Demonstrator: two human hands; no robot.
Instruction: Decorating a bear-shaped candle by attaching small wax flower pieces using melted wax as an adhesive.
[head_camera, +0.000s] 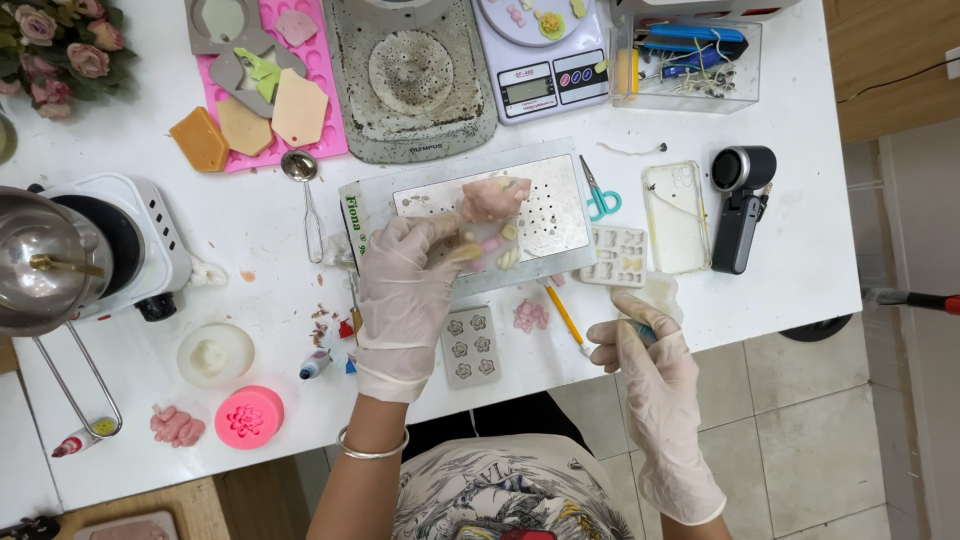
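White worktable (800, 200) over pale floor tiles (800, 440), crowded. Your left hand (405, 290) grasps a pink wax figure (492, 198) above the perforated metal plate (555, 215); your right hand (645, 350) pinches a small blue-tipped bottle (641, 331) at the table's edge.

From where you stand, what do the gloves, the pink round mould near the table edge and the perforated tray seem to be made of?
The gloves on the left hand and right hand look like thin latex or vinyl: pale, wrinkled, semi-translucent. The pink round mould seems soft silicone, matte with a flower-shaped cavity. The perforated tray looks like brushed metal, grey with a dull sheen.
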